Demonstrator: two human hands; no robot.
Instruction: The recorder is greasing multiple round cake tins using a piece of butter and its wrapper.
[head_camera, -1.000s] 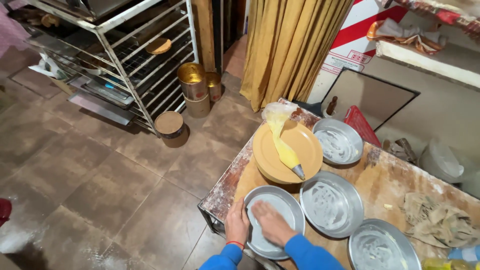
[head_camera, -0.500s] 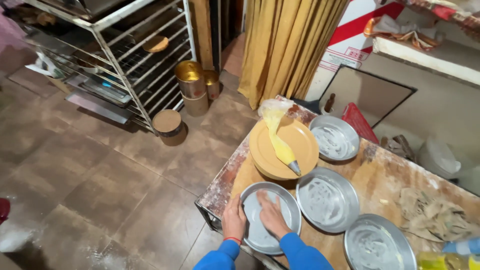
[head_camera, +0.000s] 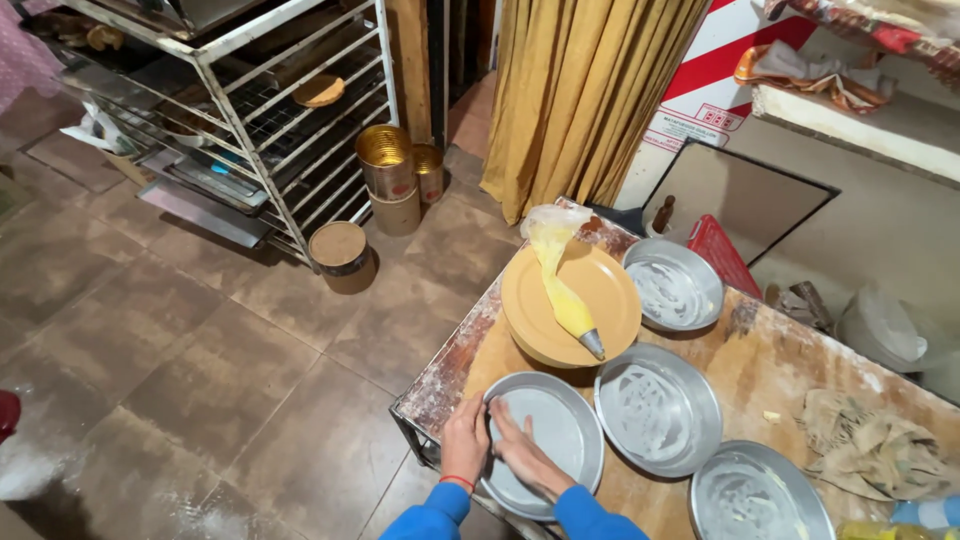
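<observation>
A round metal pan (head_camera: 560, 425) sits at the near left corner of a floured wooden table (head_camera: 760, 370). My left hand (head_camera: 466, 440) grips the pan's left rim. My right hand (head_camera: 520, 448) lies flat inside the pan, fingers spread on its bottom. Both sleeves are blue. Just beyond, a yellow plate (head_camera: 590, 290) carries a piping bag (head_camera: 562, 285) of yellow filling with a metal tip.
Three more greased metal pans (head_camera: 657, 410) (head_camera: 673, 283) (head_camera: 755, 495) lie on the table, with a crumpled cloth (head_camera: 870, 445) at the right. A wire rack (head_camera: 230, 110), gold tins (head_camera: 385, 165), a brown tub (head_camera: 342, 255) and a yellow curtain (head_camera: 590, 90) stand on the tiled floor.
My right hand has slid across the pan's bottom toward its left side, close to my left hand. The view has shifted slightly; the other pans stay put.
</observation>
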